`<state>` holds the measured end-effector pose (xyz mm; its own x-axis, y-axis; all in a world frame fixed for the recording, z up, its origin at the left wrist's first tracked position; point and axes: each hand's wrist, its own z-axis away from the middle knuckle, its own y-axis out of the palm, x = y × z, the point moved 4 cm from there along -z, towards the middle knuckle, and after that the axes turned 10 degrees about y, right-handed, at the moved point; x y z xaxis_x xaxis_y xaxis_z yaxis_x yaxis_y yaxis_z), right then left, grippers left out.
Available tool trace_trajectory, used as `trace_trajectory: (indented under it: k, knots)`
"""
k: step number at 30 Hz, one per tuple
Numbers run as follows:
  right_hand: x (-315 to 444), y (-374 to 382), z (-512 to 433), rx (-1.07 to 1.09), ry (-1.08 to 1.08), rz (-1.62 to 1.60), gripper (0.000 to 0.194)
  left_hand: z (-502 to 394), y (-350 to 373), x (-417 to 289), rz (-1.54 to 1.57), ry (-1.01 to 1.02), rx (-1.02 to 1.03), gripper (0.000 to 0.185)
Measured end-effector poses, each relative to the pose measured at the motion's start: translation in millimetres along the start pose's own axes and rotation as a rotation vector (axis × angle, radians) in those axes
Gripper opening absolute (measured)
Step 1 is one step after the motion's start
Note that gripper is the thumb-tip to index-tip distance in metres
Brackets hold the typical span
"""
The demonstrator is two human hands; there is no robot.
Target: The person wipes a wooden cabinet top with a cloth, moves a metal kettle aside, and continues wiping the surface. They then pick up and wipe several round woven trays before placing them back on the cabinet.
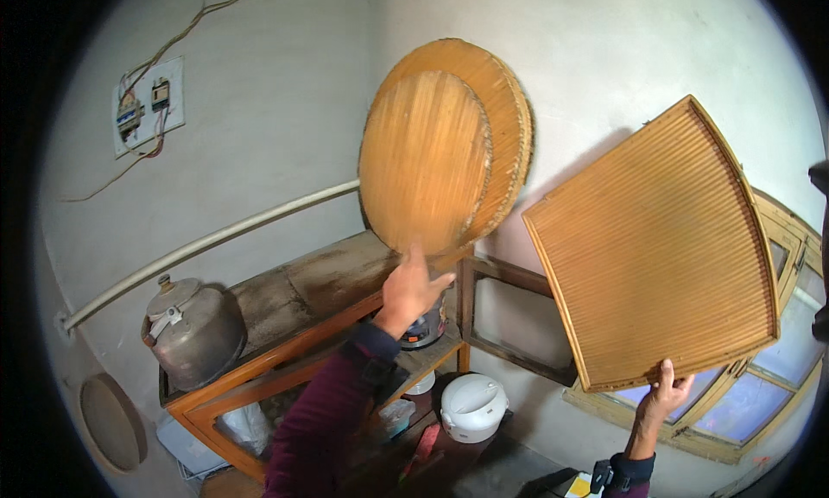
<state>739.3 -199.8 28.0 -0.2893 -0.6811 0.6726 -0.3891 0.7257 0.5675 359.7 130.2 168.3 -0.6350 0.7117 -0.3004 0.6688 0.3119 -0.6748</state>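
Note:
My right hand (666, 397) grips the lower edge of a rectangular ribbed tray of reed or bamboo strips (654, 252), held up in front of the wall and window. Two round wooden lids or boards (424, 161), the smaller before the larger, lean upright in the corner above the cabinet. My left hand (411, 291) is raised at the lower edge of the smaller disc, fingers spread; whether it touches the disc cannot be told. Nothing shows in its grasp.
A metal kettle (197, 333) stands on the wooden cabinet (278, 365). Below are a white lidded pot (474, 407) and a red object (424, 443). A pipe (214, 245) and an electrical panel (149, 106) are on the left wall. A wooden window (732, 401) is at right.

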Motion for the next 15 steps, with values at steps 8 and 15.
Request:
trace_trajectory:
  k: [8, 15]
  knots:
    - [12.9, -98.8, 5.6, -0.110, 0.012, 0.152, 0.058, -101.2, 97.7, -51.5, -0.174, -0.014, -0.109, 0.117]
    - [10.3, -98.8, 24.9, -0.071, 0.133, 0.215, 0.058, -144.0, 128.5, -40.7, -0.344, 0.045, -0.211, 0.126]
